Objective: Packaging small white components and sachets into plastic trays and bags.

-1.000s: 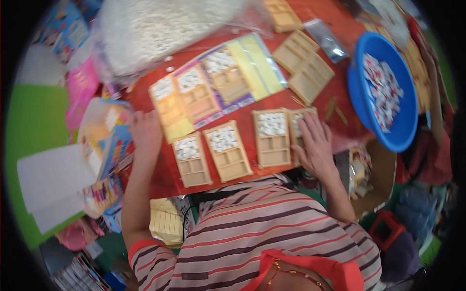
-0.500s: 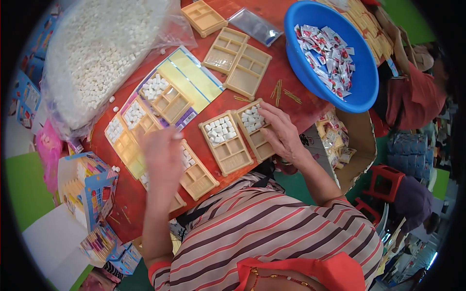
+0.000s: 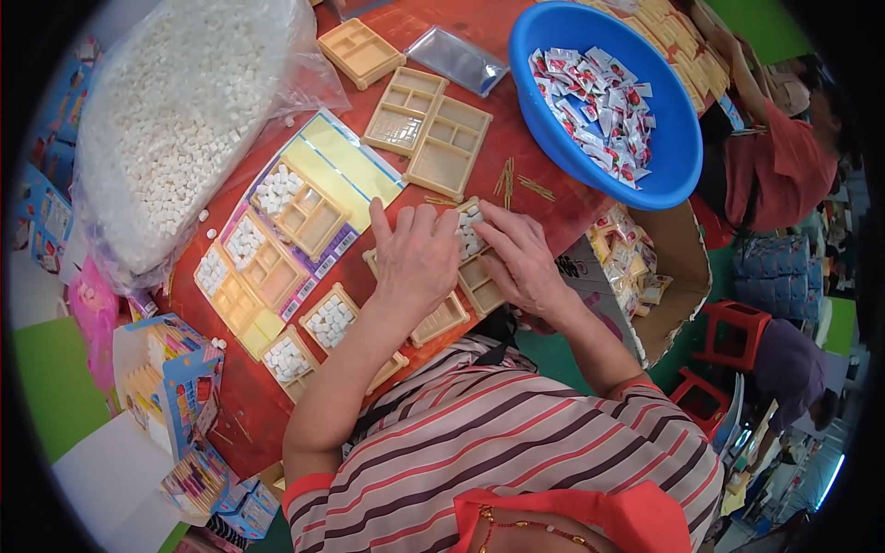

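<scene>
My left hand reaches across one beige compartment tray and hides most of it. Its fingers are apart, with the index finger beside small white marshmallow-like pieces in the neighbouring tray; its thumb is hidden. Over that neighbouring tray's right side lies my right hand, fingers apart, fingertips close to the same pieces. To the left, partly under my left forearm, are a tray with white pieces and another filled tray.
More part-filled trays lie on a printed card. A big clear bag of white pieces stands at far left. Beyond my hands are unfilled trays, thin gold strips and a blue basin of sachets. A cardboard box stands right.
My left hand has moved right, from above the left trays to the trays by my right hand. The right hand stays at its tray. The view has shifted slightly.
</scene>
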The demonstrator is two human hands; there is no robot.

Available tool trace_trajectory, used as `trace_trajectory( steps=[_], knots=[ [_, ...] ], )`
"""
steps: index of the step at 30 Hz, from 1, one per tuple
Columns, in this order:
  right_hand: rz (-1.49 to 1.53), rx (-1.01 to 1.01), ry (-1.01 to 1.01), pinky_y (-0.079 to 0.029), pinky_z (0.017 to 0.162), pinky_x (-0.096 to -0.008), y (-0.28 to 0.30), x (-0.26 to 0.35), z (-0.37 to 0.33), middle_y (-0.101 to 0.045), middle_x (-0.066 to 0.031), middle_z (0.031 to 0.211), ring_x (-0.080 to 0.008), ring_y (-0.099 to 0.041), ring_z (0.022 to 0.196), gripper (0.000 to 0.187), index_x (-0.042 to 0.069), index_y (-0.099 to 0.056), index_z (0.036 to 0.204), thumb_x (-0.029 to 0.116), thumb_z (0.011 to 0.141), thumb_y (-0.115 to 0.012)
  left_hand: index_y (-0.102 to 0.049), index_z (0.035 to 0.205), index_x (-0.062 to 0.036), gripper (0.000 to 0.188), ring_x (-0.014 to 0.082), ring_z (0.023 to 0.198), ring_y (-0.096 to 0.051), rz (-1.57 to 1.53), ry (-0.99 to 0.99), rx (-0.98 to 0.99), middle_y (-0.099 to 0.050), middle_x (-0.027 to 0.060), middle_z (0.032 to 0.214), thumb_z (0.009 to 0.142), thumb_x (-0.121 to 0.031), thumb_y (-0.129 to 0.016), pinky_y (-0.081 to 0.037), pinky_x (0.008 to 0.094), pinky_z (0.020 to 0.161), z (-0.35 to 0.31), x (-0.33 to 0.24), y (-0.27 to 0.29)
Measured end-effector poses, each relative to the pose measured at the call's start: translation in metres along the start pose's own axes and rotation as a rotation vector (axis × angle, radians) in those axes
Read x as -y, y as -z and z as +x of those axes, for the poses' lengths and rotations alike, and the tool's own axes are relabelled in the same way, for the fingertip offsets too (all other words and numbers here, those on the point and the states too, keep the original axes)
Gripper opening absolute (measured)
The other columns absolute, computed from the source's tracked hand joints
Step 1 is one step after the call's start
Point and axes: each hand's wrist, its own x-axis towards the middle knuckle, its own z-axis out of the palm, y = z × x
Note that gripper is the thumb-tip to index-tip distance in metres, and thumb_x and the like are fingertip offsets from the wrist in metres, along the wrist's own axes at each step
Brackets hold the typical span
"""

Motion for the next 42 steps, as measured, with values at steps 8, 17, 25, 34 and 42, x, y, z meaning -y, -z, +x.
trace_trajectory(
  steps=[8, 17, 25, 34, 42],
  knots=[
    [-0.204, 0.209, 0.095, -0.028, 0.11, -0.0492, -0.003, 0.01, 0.016, -0.04, -0.0177, 0.148, -0.0309, -0.038, 0.139, 0.063, 0.001, -0.045, 0.137, 0.017, 0.08, -0.066, -0.06, 0.118, -0.0092, 0.029, 0.0241, 0.108, -0.055, -0.173, 0.18, -0.073, -0.059, 0.007, 0.111, 0.089, -0.012, -0.057, -0.021, 0.0573, 0.107, -0.012, 0.023, 0.02],
    [-0.252, 0.331, 0.062, -0.025, 0.112, -0.0504, -0.005, 0.017, 0.018, -0.033, -0.0178, 0.153, -0.0304, -0.031, 0.143, 0.071, 0.0, -0.041, 0.141, 0.036, 0.084, -0.065, -0.062, 0.116, -0.0051, 0.03, 0.0251, 0.109, -0.056, -0.236, 0.218, -0.07, -0.06, 0.0114, 0.113, 0.087, -0.01, -0.058, -0.023, 0.0485, 0.108, -0.037, 0.028, 0.033],
    [-0.203, 0.193, 0.073, -0.031, 0.109, -0.0502, 0.003, 0.006, 0.029, -0.041, -0.018, 0.145, -0.0334, -0.039, 0.135, 0.06, 0.006, -0.046, 0.137, 0.027, 0.084, -0.066, -0.062, 0.118, -0.0084, 0.031, 0.0261, 0.113, -0.055, -0.285, 0.299, -0.065, -0.06, 0.0103, 0.117, 0.088, -0.011, -0.058, -0.021, 0.051, 0.11, -0.046, 0.031, 0.044],
    [-0.368, -0.141, 0.056, -0.042, 0.077, -0.0428, -0.005, -0.051, 0.089, -0.055, -0.0095, 0.089, -0.0293, -0.057, 0.087, 0.012, 0.007, -0.062, 0.089, 0.012, 0.079, -0.063, -0.061, 0.121, -0.0086, 0.03, 0.0249, 0.117, -0.054, -0.36, 0.243, 0.037, -0.061, 0.0099, 0.12, 0.092, -0.012, -0.056, -0.02, 0.0488, 0.111, -0.05, 0.03, 0.046],
    [-0.606, 0.016, 0.09, -0.038, 0.077, -0.0373, -0.03, -0.06, 0.122, -0.058, -0.0059, 0.087, -0.0215, -0.059, 0.083, 0.007, 0.011, -0.066, 0.078, 0.016, 0.073, -0.065, -0.06, 0.123, -0.01, 0.03, 0.0239, 0.116, -0.054, -0.358, 0.257, 0.006, -0.06, 0.0065, 0.12, 0.093, -0.013, -0.055, -0.019, 0.0511, 0.111, -0.06, 0.03, 0.046]
  ],
)
